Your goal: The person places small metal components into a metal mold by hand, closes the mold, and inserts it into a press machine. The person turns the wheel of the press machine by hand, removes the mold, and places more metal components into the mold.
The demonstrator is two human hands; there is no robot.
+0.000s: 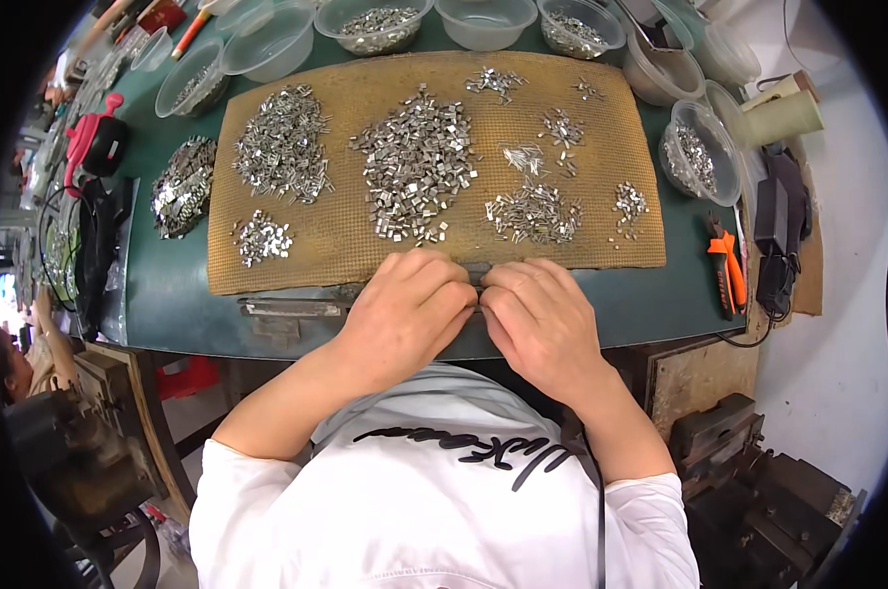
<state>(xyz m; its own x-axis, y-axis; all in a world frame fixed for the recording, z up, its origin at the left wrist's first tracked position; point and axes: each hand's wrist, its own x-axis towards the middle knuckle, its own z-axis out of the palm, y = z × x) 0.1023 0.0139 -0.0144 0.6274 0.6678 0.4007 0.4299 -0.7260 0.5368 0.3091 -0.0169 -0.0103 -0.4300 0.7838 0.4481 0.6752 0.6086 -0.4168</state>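
Observation:
My left hand (405,312) and my right hand (542,322) meet at the front edge of the brown textured mat (341,231). Both have their fingers curled and pinched, fingertips nearly touching. Whatever they hold is small and hidden by the fingers. Beneath and beside them lies a dark metal bar or fixture (292,308), sticking out left of my left hand. Just beyond the hands, a large heap of small silver metal pieces (417,172) covers the mat's middle. Another heap of thin silver pieces (283,147) lies left of it, with a smaller heap (262,239) nearer me.
Several smaller piles, one of short pins (534,214), lie on the mat's right. Clear plastic bowls (485,25) line the back. Orange-handled pliers (727,267) rest at the right. A coiled metal bundle (183,188) sits left of the mat. Another person (47,348) is at far left.

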